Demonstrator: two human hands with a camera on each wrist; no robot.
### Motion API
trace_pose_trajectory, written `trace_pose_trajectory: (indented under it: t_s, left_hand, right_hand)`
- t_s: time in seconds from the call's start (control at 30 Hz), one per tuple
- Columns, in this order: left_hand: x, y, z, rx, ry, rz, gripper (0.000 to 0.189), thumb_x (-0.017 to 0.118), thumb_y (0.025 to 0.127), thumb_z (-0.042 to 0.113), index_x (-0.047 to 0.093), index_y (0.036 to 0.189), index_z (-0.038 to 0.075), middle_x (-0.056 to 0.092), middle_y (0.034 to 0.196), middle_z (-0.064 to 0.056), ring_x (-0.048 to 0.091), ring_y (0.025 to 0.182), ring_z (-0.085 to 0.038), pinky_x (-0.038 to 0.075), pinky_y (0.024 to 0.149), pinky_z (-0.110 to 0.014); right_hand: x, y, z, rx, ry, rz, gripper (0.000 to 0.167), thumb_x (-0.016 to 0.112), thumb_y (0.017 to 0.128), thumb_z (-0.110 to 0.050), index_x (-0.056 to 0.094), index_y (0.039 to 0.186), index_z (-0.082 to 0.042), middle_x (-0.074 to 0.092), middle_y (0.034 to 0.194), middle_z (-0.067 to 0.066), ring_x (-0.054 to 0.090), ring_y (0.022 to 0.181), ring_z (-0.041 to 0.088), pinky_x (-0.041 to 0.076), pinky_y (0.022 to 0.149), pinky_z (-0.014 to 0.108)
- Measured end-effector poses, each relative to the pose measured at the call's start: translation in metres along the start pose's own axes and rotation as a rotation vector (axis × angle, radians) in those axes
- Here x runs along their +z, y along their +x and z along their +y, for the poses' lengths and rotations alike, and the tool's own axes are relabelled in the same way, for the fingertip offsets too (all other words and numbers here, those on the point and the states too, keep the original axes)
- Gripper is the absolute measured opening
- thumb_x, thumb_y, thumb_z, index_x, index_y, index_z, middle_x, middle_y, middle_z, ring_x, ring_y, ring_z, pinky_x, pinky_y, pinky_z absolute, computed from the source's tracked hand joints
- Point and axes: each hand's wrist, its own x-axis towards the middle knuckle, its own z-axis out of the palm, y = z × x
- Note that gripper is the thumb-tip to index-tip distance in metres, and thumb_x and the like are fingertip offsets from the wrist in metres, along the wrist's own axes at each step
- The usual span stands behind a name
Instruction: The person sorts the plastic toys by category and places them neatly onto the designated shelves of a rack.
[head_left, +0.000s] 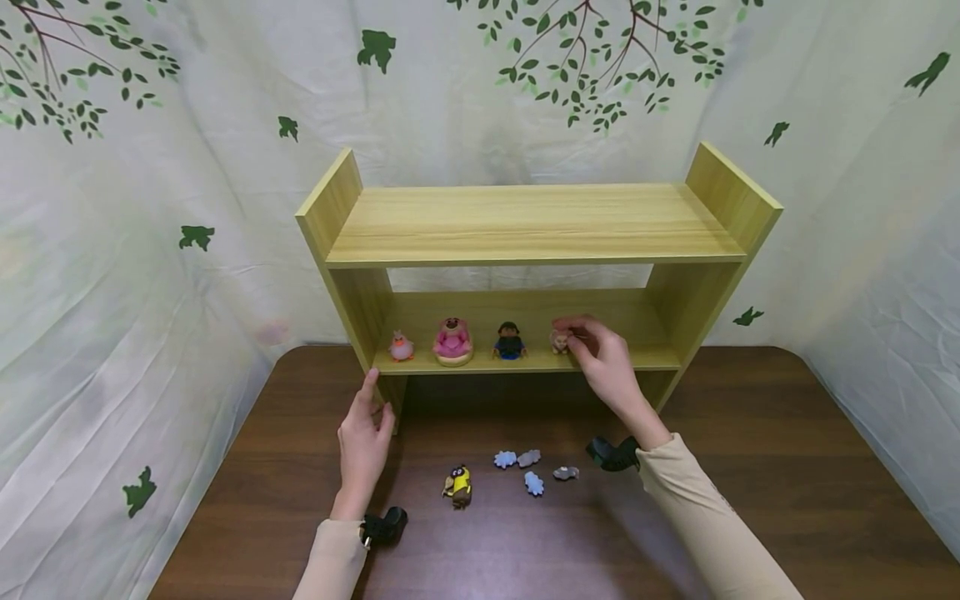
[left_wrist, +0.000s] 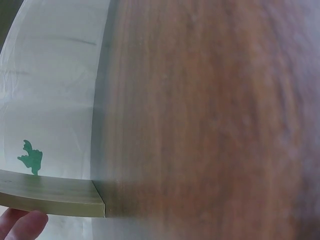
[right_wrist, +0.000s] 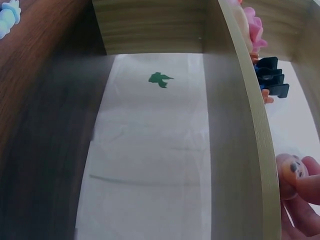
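My right hand (head_left: 603, 358) pinches a small pink toy figure (head_left: 559, 341) between thumb and fingers at the front of the middle shelf. In the right wrist view, the figure (right_wrist: 290, 172) shows a dark-marked face, partly covered by fingers. To its left on that shelf stand a dark-haired figure in blue (head_left: 509, 342), a pink bear figure (head_left: 452, 342) and a small pink duck figure (head_left: 401, 346). My left hand (head_left: 363, 442) touches the front edge of the shelf's left side panel, index finger extended. The left wrist view shows its fingertips (left_wrist: 30, 225) at the board's edge.
The light wooden shelf unit (head_left: 536, 223) stands on a dark brown table (head_left: 247, 500). In front of it lie a yellow and brown figure (head_left: 458, 487) and several small blue and grey pieces (head_left: 534, 483). A white leaf-printed cloth (head_left: 247, 208) hangs behind.
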Motion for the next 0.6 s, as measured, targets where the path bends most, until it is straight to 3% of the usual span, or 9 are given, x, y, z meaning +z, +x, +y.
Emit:
trace_pose_trajectory:
  t_s: [0.33, 0.6]
  left_hand:
    - [0.0, 0.0, 0.0, 0.002, 0.002, -0.004, 0.075, 0.061, 0.082, -0.012, 0.039, 0.145, 0.022, 0.061, 0.109, -0.021, 0.062, 0.073, -0.033, 0.049, 0.058, -0.049]
    - [-0.001, 0.0, 0.001, 0.001, 0.003, -0.011, 0.075, 0.061, 0.083, -0.011, 0.038, 0.146, 0.023, 0.06, 0.107, -0.021, 0.063, 0.074, -0.033, 0.05, 0.058, -0.049]
  right_hand:
    - [0.001, 0.002, 0.033, -0.015, 0.013, 0.001, 0.023, 0.049, 0.094, 0.009, 0.063, 0.112, 0.008, 0.061, 0.117, 0.021, 0.059, 0.107, 0.032, 0.046, 0.083, 0.019]
    - [0.001, 0.0, 0.037, -0.034, 0.02, -0.002, 0.022, 0.051, 0.095, 0.002, 0.064, 0.114, 0.002, 0.062, 0.118, 0.014, 0.06, 0.107, 0.027, 0.047, 0.086, 0.024]
